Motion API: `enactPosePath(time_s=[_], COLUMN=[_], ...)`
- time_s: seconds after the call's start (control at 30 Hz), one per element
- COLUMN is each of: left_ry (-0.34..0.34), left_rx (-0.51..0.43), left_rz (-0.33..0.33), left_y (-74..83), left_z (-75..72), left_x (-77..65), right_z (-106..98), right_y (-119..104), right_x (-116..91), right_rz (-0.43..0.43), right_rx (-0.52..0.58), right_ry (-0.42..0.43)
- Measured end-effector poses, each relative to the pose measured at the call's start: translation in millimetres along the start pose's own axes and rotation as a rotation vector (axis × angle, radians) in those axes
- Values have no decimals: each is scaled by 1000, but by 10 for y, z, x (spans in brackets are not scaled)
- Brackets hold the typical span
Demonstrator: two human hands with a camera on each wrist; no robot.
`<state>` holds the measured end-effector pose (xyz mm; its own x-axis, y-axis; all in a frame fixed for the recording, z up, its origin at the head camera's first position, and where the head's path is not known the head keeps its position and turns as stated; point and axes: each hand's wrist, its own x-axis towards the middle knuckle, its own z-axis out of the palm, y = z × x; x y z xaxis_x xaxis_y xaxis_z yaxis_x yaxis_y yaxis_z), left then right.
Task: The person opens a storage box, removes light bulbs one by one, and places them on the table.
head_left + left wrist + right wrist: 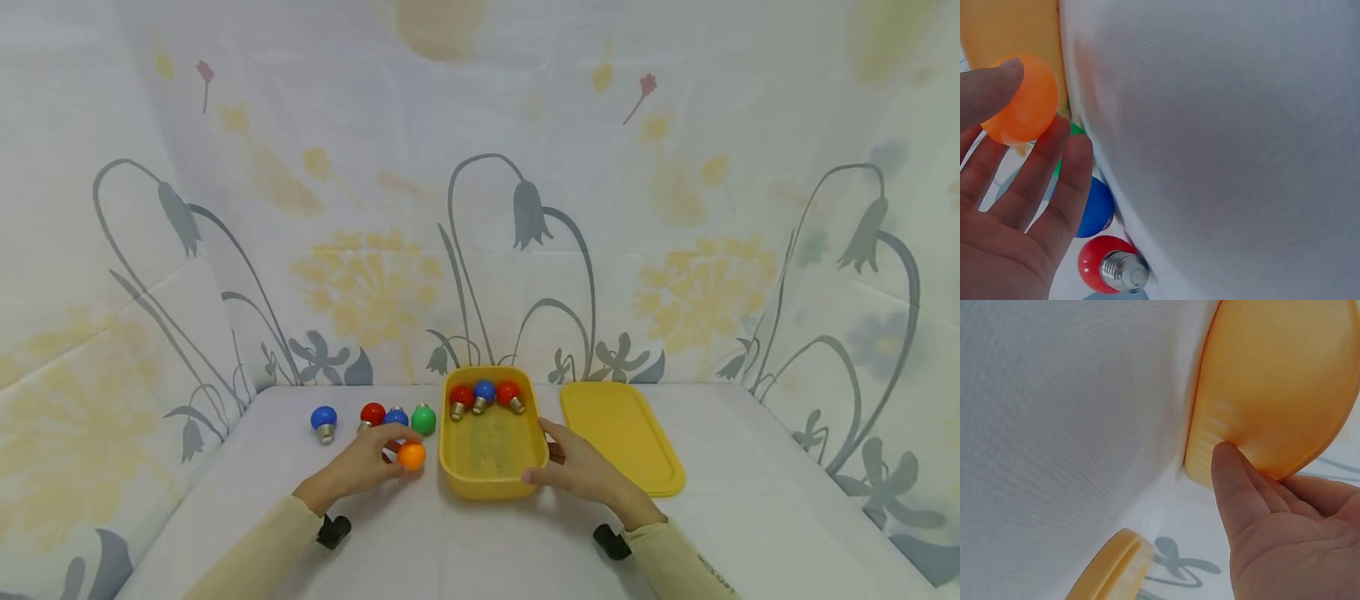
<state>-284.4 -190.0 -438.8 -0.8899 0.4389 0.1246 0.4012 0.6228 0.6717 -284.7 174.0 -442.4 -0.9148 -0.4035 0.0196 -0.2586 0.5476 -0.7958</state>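
Note:
My left hand (365, 460) pinches an orange light bulb (412, 456) between thumb and fingertips, just left of the yellow box. In the left wrist view the thumb lies over the orange globe (1032, 103) and fingers support its other side. The yellow plastic box (491, 490) holds two red bulbs and a blue bulb (484, 391) along its far end. My right hand (581, 467) rests against the box's right side, thumb near the front corner. In the right wrist view its extended fingers touch the outer wall (1272, 381).
Left of the box lie a green bulb (423, 420), a blue bulb (396, 418), a red bulb (372, 413) and another blue bulb (324, 417) farther out. A flat yellow lid (622, 433) lies to the right. A flower-printed cloth (480, 208) hangs behind the white table.

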Motion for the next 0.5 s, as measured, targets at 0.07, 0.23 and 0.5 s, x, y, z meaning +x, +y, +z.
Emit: enactPosePath(time_s=[0.07,0.23,0.5], left_ry=[-9,-29,-29], left_rx=[7,29,55], left_rz=[-2,-20,-48], left_y=[-18,-67,-79], left_z=[13,48,64], left_x=[22,74,128], right_z=[1,13,8], right_y=[-3,-13,-9], right_x=[-7,-26,-12], right_rz=[2,14,19], right_rx=[9,27,9], right_ry=[-2,-10,-2])
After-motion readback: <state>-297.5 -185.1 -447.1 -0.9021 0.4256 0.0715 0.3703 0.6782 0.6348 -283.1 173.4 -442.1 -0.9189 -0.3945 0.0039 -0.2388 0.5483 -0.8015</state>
